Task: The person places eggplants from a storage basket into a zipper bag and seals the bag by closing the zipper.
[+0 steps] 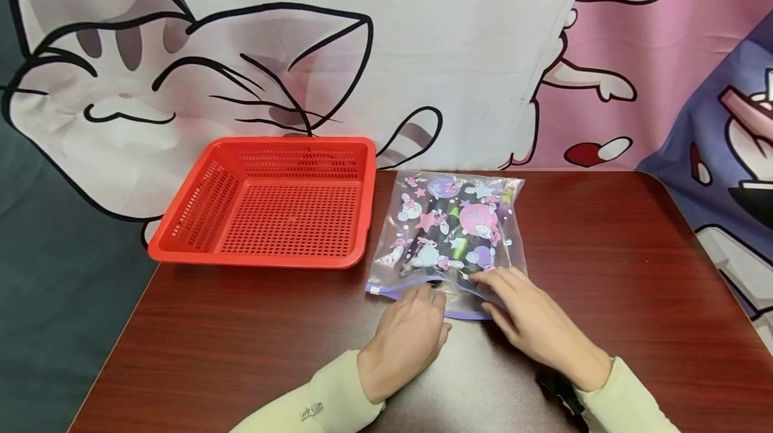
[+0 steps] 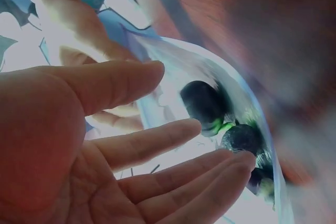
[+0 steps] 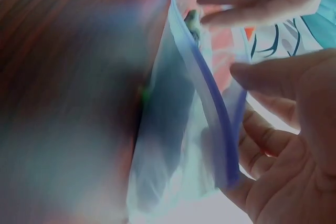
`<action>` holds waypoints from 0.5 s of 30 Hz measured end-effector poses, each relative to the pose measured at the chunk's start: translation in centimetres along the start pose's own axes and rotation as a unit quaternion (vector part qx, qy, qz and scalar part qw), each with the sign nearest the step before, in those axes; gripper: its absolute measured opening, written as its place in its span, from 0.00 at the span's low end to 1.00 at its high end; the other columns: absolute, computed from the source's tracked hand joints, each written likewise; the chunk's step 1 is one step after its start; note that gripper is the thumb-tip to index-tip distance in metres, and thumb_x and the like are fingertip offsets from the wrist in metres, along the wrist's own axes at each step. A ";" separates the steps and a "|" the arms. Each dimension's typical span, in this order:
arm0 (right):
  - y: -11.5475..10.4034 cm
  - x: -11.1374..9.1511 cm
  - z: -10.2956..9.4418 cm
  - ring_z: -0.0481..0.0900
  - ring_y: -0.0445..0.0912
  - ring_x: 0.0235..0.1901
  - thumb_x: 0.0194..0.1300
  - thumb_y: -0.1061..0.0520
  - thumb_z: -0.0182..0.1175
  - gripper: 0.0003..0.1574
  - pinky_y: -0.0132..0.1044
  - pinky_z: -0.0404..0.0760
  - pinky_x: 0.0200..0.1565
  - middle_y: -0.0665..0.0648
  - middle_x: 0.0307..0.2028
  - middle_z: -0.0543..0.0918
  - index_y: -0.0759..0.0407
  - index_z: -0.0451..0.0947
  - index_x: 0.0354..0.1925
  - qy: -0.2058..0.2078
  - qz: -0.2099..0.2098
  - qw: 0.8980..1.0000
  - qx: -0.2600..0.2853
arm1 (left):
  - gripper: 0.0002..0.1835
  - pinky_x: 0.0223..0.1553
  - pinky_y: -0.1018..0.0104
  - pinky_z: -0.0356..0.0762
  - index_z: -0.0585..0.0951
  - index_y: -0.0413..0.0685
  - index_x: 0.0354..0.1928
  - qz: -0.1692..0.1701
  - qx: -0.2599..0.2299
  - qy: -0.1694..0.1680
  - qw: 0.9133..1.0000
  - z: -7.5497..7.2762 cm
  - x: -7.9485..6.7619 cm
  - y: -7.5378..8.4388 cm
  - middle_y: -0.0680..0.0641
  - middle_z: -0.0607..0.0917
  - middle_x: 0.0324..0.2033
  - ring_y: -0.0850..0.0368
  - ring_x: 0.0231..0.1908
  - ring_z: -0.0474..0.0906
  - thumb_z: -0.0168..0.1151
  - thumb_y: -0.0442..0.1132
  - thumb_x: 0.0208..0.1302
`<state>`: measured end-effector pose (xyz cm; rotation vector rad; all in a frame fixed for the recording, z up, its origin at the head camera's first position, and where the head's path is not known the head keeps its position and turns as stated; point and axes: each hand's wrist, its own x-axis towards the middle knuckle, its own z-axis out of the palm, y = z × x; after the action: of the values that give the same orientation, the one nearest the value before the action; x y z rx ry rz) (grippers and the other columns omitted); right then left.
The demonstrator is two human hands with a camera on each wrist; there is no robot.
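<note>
A clear zip bag (image 1: 443,235) with pink and purple cartoon prints lies on the table, its purple-edged mouth toward me and parted. Inside are several dark, rounded items (image 2: 202,103) with bright green parts, their kind unclear through the film. At the mouth's left part is my left hand (image 1: 406,332), its fingers extended toward the opening and holding nothing. My right hand (image 1: 531,315) pinches the upper layer at the right of the mouth, thumb at the purple strip (image 3: 210,85) and fingers behind the film. A white slider (image 1: 374,290) sits at the strip's left end.
A red plastic basket (image 1: 266,260) with perforated walls stands left of the bag, nothing in it. Behind the dark wooden table (image 1: 628,272) hangs a cartoon-printed cloth (image 1: 471,50). Something black (image 1: 560,393) is at the right wrist.
</note>
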<state>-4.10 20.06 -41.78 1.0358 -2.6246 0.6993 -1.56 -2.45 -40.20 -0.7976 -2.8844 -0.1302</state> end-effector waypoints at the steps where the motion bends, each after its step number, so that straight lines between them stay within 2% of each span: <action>1: 0.1 -0.2 -0.2 0.77 0.45 0.50 0.60 0.63 0.69 0.29 0.41 0.76 0.50 0.52 0.51 0.80 0.58 0.75 0.59 -0.003 0.001 1.000 -0.004 | 0.17 0.25 0.65 0.78 0.83 0.47 0.39 0.000 -0.004 -0.001 1.000 -0.1 -0.2 0.0 0.50 0.80 0.33 0.57 0.34 0.80 0.72 0.52 0.57; 9: 1.1 -1.9 -1.4 0.75 0.43 0.48 0.50 0.57 0.78 0.34 0.34 0.72 0.50 0.50 0.49 0.79 0.57 0.78 0.56 -0.023 0.001 0.999 -0.026 | 0.11 0.29 0.63 0.79 0.82 0.49 0.31 -0.010 -0.046 -0.003 0.999 -0.8 -1.6 -1.1 0.52 0.78 0.28 0.56 0.32 0.81 0.73 0.45 0.56; 11: 1.2 -2.4 -1.6 0.75 0.43 0.48 0.47 0.56 0.80 0.36 0.34 0.73 0.49 0.50 0.50 0.79 0.57 0.78 0.55 -0.031 0.005 0.999 -0.036 | 0.10 0.27 0.61 0.78 0.81 0.48 0.30 -0.025 -0.052 0.008 0.998 -0.8 -1.9 -1.7 0.52 0.77 0.27 0.55 0.31 0.81 0.73 0.42 0.56; 12: 1.2 -2.6 -1.7 0.75 0.44 0.48 0.42 0.59 0.81 0.39 0.34 0.73 0.48 0.50 0.49 0.78 0.56 0.78 0.55 -0.034 0.007 0.999 -0.042 | 0.09 0.26 0.61 0.78 0.80 0.48 0.30 -0.033 -0.052 0.015 0.998 -0.9 -2.1 -2.0 0.52 0.76 0.26 0.54 0.31 0.80 0.73 0.40 0.55; 15: 1.4 -3.1 -2.0 0.75 0.44 0.48 0.41 0.61 0.80 0.39 0.35 0.73 0.47 0.50 0.49 0.79 0.55 0.79 0.54 -0.033 0.005 0.998 -0.050 | 0.07 0.22 0.60 0.76 0.80 0.46 0.30 -0.054 -0.045 0.045 0.997 -0.8 -2.5 -3.1 0.50 0.75 0.26 0.53 0.29 0.79 0.71 0.35 0.55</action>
<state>-2.78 23.74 -41.72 1.0336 -2.6925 0.5376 -0.90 -6.43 -39.95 -0.6334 -2.8518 -0.3025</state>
